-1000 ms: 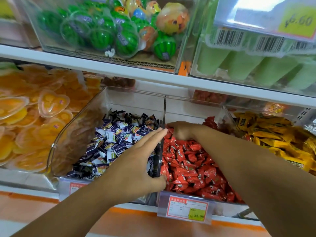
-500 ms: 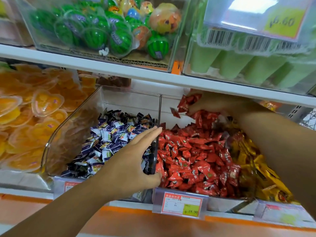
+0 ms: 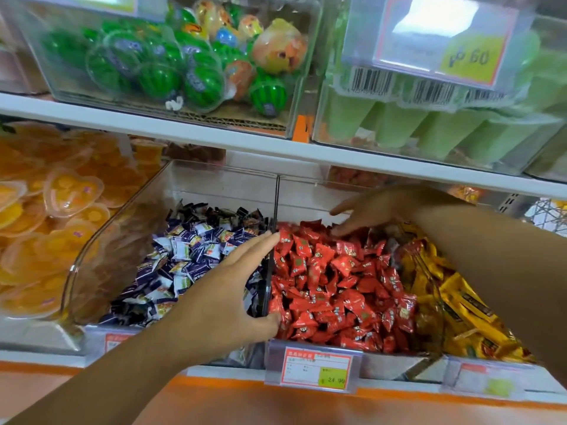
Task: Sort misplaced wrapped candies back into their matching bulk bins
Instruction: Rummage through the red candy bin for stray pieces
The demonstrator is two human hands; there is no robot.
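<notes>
Two clear bulk bins sit side by side on the lower shelf. The left one holds purple-and-white wrapped candies (image 3: 190,259); the right one holds red wrapped candies (image 3: 334,286). My left hand (image 3: 233,289) rests on the clear divider (image 3: 276,197) between them, fingers straight over it and thumb on the red side. My right hand (image 3: 377,210) hovers over the back of the red pile with fingers spread and nothing in it.
Gold-wrapped bars (image 3: 460,299) fill the bin to the right. Orange jelly cups (image 3: 52,216) lie to the left. The upper shelf (image 3: 214,136) carries watermelon-shaped sweets (image 3: 159,69) and green tubes (image 3: 429,130). A price tag (image 3: 316,369) hangs at the front.
My right hand rose from the red pile with a handful of red candies, dropped them at the back of the bin, and is now spread and empty. The left hand stayed on the divider.
</notes>
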